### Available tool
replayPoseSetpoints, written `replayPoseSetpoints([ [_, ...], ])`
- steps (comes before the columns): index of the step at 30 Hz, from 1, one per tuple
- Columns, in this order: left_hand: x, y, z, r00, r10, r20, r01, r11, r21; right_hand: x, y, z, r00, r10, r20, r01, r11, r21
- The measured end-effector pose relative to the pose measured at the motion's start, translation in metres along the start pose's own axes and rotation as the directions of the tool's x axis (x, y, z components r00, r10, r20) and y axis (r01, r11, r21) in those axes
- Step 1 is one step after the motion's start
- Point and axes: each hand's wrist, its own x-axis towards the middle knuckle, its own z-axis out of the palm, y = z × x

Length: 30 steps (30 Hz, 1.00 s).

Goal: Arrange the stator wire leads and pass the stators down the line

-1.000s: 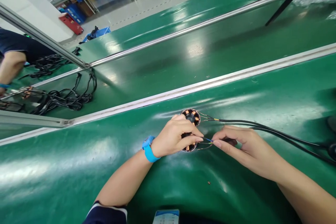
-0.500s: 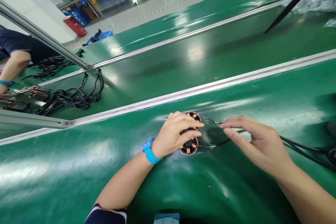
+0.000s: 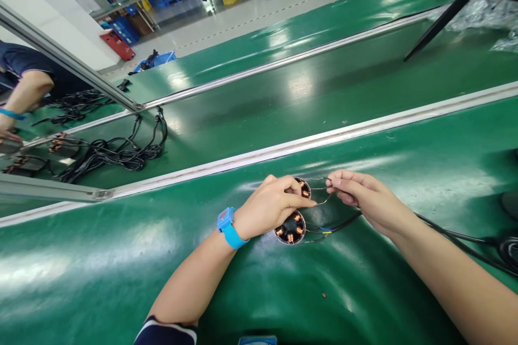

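A round motor stator [image 3: 292, 226] with copper coils lies on the green mat [image 3: 121, 259] in front of me. My left hand [image 3: 271, 206], with a blue wristband, rests over its top half, thumb and forefinger pinched on a thin copper lead. My right hand [image 3: 364, 197] is closed in a pinch on the bare wire ends [image 3: 324, 183] just right of the stator. Black cables [image 3: 453, 234] with coloured tips run from the stator to the right, under my right forearm.
A white rail [image 3: 283, 146] separates my mat from the green conveyor belt [image 3: 324, 81] behind it. At the left a pile of black cables [image 3: 117, 153] with stators lies by an aluminium frame post [image 3: 68, 59]. Another person's arm [image 3: 20, 99] works at far left.
My right hand let go of the lower blue-tipped wire and moved up and left to pinch the upper wire ends. My left hand shifted its pinch up beside it.
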Motion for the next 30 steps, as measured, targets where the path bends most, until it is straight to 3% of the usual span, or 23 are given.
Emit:
replayPoseSetpoints([
  [3,0.000,0.000,0.001,1.000,0.006,0.021,-0.006,1.000,-0.004,0.001,0.001,-0.002,0.998,0.053,0.045,-0.057,0.995,0.081],
  [6,-0.002,0.002,0.001,1.000,0.005,-0.019,-0.005,1.000,-0.014,-0.001,-0.002,-0.009,0.994,0.031,0.103,-0.029,0.999,-0.018],
  [9,-0.006,0.008,-0.002,0.995,0.005,-0.097,-0.008,0.999,-0.034,-0.008,-0.007,-0.020,0.996,-0.087,0.036,0.091,0.985,-0.149],
  [12,-0.013,0.017,-0.011,0.987,-0.001,-0.159,-0.002,1.000,-0.023,-0.021,-0.013,-0.033,0.963,-0.267,-0.024,0.247,0.919,-0.308],
  [14,-0.018,0.022,-0.018,0.984,-0.004,-0.177,0.006,1.000,0.007,-0.030,-0.018,-0.041,0.945,-0.323,0.051,0.314,0.850,-0.424],
  [16,-0.023,0.027,-0.023,0.986,0.004,-0.166,0.001,1.000,0.030,-0.038,-0.021,-0.045,0.928,-0.316,0.197,0.372,0.774,-0.512],
  [19,-0.027,0.033,-0.025,0.991,0.028,-0.132,-0.021,0.998,0.060,-0.046,-0.020,-0.043,0.868,-0.293,0.402,0.489,0.647,-0.584],
  [22,-0.029,0.036,-0.022,0.994,0.029,-0.105,-0.017,0.994,0.106,-0.047,-0.014,-0.032,0.827,-0.302,0.474,0.555,0.577,-0.599],
  [26,-0.030,0.038,-0.020,0.998,0.026,-0.055,-0.019,0.992,0.126,-0.046,-0.008,-0.010,0.831,-0.258,0.493,0.517,0.684,-0.515],
  [30,-0.033,0.039,-0.022,1.000,-0.006,0.027,0.001,0.984,0.176,-0.046,-0.003,0.006,0.899,-0.137,0.416,0.336,0.824,-0.456],
])
